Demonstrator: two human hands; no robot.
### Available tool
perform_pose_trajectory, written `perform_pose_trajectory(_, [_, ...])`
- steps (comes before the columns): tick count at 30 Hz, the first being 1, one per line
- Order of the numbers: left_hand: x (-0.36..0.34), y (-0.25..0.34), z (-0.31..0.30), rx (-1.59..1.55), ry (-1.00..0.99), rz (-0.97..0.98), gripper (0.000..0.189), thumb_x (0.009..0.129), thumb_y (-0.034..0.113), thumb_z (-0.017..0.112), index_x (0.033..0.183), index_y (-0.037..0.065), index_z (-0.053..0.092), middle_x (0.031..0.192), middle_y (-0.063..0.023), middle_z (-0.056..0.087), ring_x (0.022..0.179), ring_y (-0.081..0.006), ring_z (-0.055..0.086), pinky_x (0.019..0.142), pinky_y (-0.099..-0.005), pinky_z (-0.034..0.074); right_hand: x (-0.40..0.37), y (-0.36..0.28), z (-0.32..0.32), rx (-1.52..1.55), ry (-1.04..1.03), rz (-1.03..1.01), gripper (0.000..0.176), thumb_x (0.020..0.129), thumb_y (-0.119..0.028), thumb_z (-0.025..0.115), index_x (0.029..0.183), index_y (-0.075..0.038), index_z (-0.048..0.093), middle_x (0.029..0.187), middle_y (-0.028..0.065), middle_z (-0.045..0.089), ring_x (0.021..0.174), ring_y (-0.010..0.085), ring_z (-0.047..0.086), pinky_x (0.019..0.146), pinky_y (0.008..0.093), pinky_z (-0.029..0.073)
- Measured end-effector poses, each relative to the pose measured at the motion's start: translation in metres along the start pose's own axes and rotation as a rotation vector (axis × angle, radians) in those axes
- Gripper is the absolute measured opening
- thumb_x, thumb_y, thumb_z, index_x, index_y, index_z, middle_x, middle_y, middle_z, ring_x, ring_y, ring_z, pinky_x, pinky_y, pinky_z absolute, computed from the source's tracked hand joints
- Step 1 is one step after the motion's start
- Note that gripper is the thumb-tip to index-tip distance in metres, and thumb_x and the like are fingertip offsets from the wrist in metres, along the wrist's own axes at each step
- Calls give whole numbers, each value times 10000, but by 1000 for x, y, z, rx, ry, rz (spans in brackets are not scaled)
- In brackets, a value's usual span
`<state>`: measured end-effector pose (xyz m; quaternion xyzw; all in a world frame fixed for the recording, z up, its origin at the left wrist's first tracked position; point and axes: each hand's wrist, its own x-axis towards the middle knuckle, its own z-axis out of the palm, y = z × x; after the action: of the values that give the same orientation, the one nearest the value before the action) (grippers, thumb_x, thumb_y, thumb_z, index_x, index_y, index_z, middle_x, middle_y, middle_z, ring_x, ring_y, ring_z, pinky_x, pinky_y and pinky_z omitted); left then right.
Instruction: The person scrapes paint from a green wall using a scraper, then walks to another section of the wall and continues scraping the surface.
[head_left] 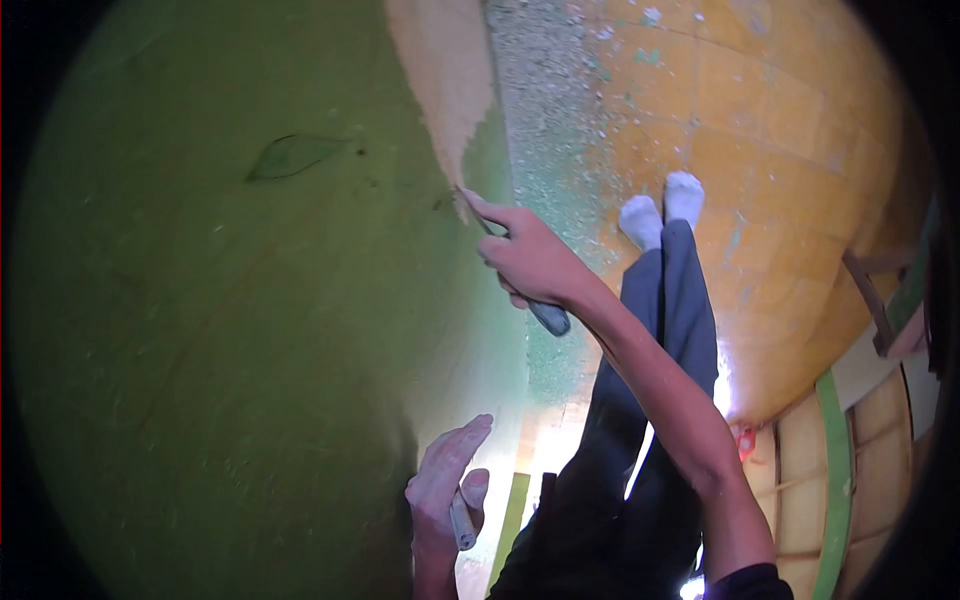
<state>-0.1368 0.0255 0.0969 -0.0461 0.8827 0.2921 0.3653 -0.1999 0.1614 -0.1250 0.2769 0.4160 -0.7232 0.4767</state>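
Observation:
My right hand (535,255) is closed around a scraper (549,318), whose dull grey handle pokes out below the fist. The scraper's thin tip meets the green painted wall (300,330) at the lower point of a bare, pale strip (450,80). Lower down, my left hand (450,485) is close to the wall, its fingers stretched upward. Between its thumb and palm sits a whitish rod-like handle (462,522); the other end of it is hidden by the hand. A leaf-shaped outline (295,157) marks the green paint.
Pale and green flakes (550,110) lie along the wall's foot on the yellow-orange tiled floor (760,130). My legs (660,300) and white-socked feet (662,208) are right of the wall. Wooden furniture (880,290) stands at far right, near a curved green strip (838,470).

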Motion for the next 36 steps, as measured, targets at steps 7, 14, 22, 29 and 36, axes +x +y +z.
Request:
perform_pose_trajectory(7, [1,-3,1,26,28,22,507,1056,373,416,1106,-66,666,1038,-204,720,941,-349,711,856,-400,563,11,-5,-13,-38,-13,-54,706,854,-65,450,1548,-129,342,628,25,477,442,129,465,428,307,462])
perform_pose_trajectory(14, [1,3,4,-1,26,10,462,1055,335,443,1098,-66,669,1023,-202,719,926,-353,711,854,-412,564,12,-4,-18,-66,-1,-29,706,849,-63,431,1546,-149,355,637,20,455,433,126,456,421,301,457])
perform_pose_trajectory(22, [0,0,2,-3,31,13,449,1050,324,444,1084,-64,668,1030,-198,719,939,-351,707,846,-401,562,38,4,-23,-51,51,-70,698,846,-61,419,1540,-119,361,642,31,470,433,146,468,415,313,458])
perform_pose_trajectory(29, [-1,0,2,-21,36,13,447,1045,320,444,1076,-66,667,1033,-195,719,947,-353,703,840,-400,559,45,-8,-22,-10,103,-54,724,836,-58,438,1548,-147,349,665,25,483,454,120,466,408,299,462])
perform_pose_trajectory(36, [2,-4,5,24,21,32,525,1050,343,349,1064,-85,654,996,-222,719,926,-344,714,849,-394,557,37,-5,-35,30,-44,19,727,831,-44,442,1547,-124,348,675,27,459,451,119,443,421,317,453])
